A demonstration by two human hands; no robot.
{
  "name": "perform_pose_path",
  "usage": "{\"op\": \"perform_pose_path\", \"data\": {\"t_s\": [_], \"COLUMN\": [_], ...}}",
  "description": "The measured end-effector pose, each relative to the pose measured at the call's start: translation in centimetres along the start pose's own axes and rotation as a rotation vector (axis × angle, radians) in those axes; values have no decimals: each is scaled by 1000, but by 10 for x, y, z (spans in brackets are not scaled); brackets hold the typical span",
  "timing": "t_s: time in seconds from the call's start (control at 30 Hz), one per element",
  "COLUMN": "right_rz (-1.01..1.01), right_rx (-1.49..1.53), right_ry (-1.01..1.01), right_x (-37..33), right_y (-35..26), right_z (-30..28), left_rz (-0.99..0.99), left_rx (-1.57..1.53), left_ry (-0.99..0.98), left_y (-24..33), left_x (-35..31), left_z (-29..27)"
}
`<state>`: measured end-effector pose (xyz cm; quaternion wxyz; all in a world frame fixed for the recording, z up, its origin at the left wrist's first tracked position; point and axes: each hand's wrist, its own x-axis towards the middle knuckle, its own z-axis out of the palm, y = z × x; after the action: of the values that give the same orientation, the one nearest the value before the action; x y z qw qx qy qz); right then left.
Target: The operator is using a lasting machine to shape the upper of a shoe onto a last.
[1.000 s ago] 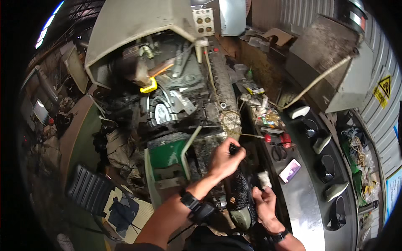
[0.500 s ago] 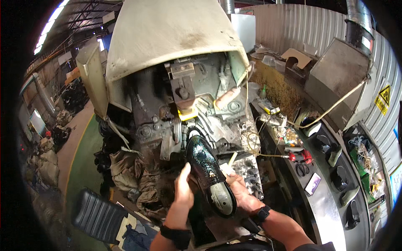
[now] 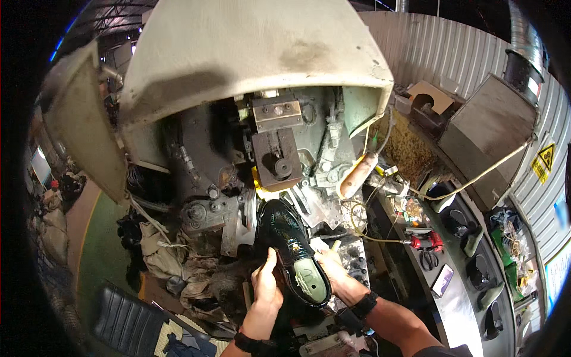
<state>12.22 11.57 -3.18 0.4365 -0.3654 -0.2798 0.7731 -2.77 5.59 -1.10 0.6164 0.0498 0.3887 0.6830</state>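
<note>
Both forearms rise from the lower edge and meet near the middle; the left hand (image 3: pixel 266 285) stands upright with fingers pressed together and pointing up – palm turned inward toward the right; its wrist wears a dark band; the right hand (image 3: pixel 331 271) comes in from the lower right, fingers bent and curled inward – thumb side up; a black watch sits on its wrist.

Machine head (image 3: pixel 276 157) crowds the shoe (image 3: pixel 291 250) from above.
</note>
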Motion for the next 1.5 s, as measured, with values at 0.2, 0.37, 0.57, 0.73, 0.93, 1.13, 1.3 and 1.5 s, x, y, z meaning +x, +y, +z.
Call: {"op": "perform_pose_path", "data": {"t_s": [0.2,0.37,0.57,0.73,0.93,1.13,1.3,1.5], "right_rz": [-53,-108,-158,-51,-86,-73,137,92], "right_rx": [118,-17,40,26,14,-29,-146,-342], "right_ry": [-45,8,-78,11,5,-17,-137,-52], "right_x": [17,25,44,40,26,17,-12,-31], "right_y": [8,20,32,47,42,30,-16,-40], "right_z": [-5,-25,-30,-38,-33,-31,-66,-122], "left_rz": [377,360,432,400,354,228,483,264], "left_rx": [-21,-85,-53,-97,-113,-65,392,632], "left_ry": [327,296,351,333,337,358,325,622], "left_y": [-51,-66,-74,-75,-68,-60,-28,-17], "left_x": [31,42,57,51,43,39,18,20], "left_z": [-11,-15,-25,-31,-32,-27,-116,-316]}}
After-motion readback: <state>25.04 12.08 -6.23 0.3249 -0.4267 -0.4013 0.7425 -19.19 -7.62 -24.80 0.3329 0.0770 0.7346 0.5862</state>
